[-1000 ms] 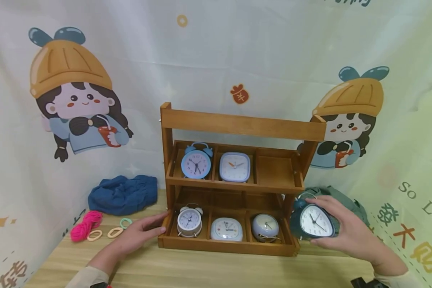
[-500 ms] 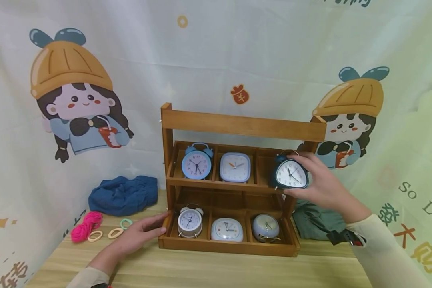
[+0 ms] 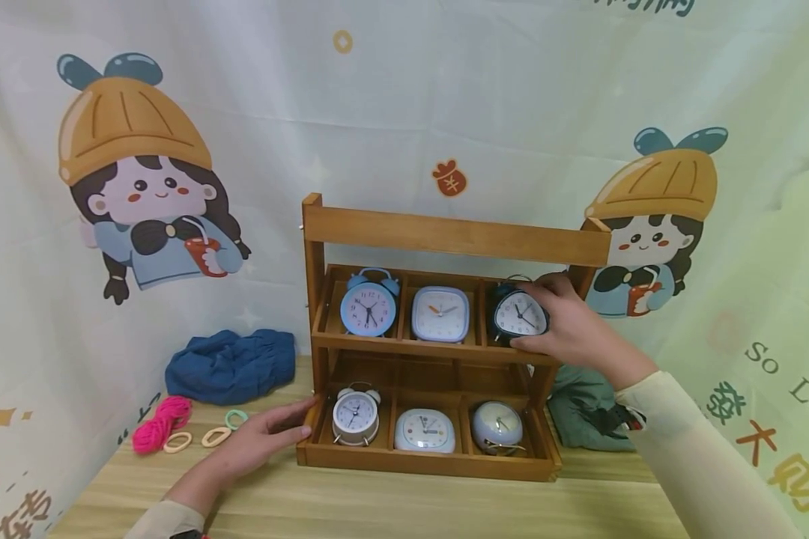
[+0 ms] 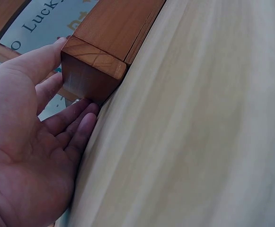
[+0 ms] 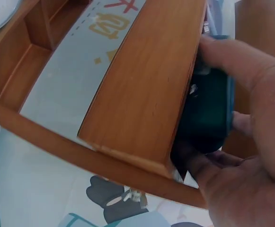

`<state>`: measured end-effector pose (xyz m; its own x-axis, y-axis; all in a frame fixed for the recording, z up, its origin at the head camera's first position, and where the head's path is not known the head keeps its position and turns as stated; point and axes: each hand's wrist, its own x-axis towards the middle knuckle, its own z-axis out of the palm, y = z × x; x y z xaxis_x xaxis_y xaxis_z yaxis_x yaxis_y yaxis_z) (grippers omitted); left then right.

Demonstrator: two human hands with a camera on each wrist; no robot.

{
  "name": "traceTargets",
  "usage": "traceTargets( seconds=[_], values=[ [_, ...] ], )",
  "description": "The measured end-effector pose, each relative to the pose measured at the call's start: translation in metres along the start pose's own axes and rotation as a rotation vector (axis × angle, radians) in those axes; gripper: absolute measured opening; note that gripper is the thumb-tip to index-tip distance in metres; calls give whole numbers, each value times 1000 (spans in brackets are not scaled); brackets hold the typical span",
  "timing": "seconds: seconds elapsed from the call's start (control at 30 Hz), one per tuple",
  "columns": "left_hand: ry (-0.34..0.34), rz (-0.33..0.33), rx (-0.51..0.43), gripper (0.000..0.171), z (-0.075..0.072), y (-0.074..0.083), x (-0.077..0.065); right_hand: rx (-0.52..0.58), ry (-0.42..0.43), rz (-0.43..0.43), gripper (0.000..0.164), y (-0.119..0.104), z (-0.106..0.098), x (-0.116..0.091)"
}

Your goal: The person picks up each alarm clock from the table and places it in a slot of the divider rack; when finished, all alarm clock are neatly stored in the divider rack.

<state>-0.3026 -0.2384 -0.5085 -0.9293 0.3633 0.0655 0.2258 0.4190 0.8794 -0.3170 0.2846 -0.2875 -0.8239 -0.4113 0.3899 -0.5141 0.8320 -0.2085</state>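
Note:
My right hand (image 3: 569,322) grips a dark green alarm clock (image 3: 520,314) with a rounded triangular white face, thumb below and fingers at its top and side. The clock is inside the upper right compartment of a two-tier wooden shelf (image 3: 455,228). In the right wrist view the clock's dark green body (image 5: 208,104) shows behind the wooden front board, with fingers around it. My left hand (image 3: 259,442) rests against the shelf's lower left side. In the left wrist view its fingers (image 4: 49,92) touch the wooden corner (image 4: 92,66), loosely bent.
A blue twin-bell clock (image 3: 368,308) and a square clock (image 3: 440,313) stand on the upper tier. Below are a white twin-bell clock (image 3: 355,415), an oval clock (image 3: 425,430) and a round clock (image 3: 497,425). Blue cloth (image 3: 232,365), pink yarn (image 3: 162,425) and green cloth (image 3: 589,412) lie alongside.
The right hand has carried the dark green alarm clock from beside the shelf's right end up and leftward into the upper right compartment. The left hand has stayed in place.

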Motion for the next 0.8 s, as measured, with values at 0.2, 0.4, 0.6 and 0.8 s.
traceTargets(
  seconds=[0.2, 0.4, 0.6, 0.8],
  values=[
    [-4, -1, -10, 65, 0, 1, -1, -2, -78, 69, 88, -2, 4, 9],
    [2, 0, -17, 65, 0, 2, 0, -33, -106, 71, 94, -5, 3, 11],
    [-1, -5, -3, 66, 0, -1, 1, -26, -116, 55, 95, -6, 1, 8],
    [3, 15, 4, 65, -2, 2, 2, 57, -154, 71, 91, -7, -2, 7]
  ],
)
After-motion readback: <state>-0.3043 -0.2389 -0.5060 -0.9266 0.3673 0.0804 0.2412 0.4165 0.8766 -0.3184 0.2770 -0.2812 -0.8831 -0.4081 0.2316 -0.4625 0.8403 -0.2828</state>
